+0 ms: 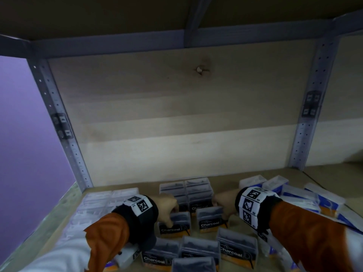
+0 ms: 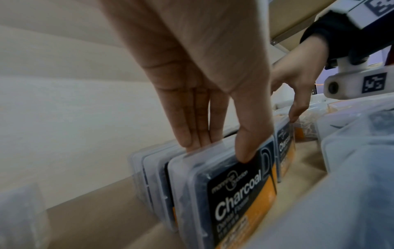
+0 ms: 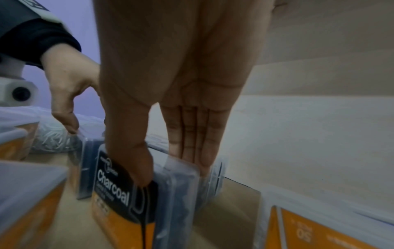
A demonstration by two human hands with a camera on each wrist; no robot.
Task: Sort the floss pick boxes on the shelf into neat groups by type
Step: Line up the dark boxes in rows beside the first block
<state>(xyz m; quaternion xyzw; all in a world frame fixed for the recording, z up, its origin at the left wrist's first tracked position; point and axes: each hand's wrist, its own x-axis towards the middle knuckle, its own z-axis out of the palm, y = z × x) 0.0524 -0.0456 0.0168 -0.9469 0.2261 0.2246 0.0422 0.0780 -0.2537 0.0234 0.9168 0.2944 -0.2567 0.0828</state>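
Pinching upright Charcoal boxes [image 1: 174,222] of dark picks: left hand [image 1: 167,207], right hand [image 1: 224,203].

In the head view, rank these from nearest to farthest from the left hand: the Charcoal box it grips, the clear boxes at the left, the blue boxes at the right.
1. Charcoal box, gripped by left hand.
2. Clear boxes, left.
3. Blue boxes, far right.

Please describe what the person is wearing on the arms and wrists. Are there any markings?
Both forearms have orange sleeves with black cuffs; the left sleeve turns white nearer the elbow. Each wrist carries a white band printed with black square code markers: left band, right band. The left hand and right hand are bare.
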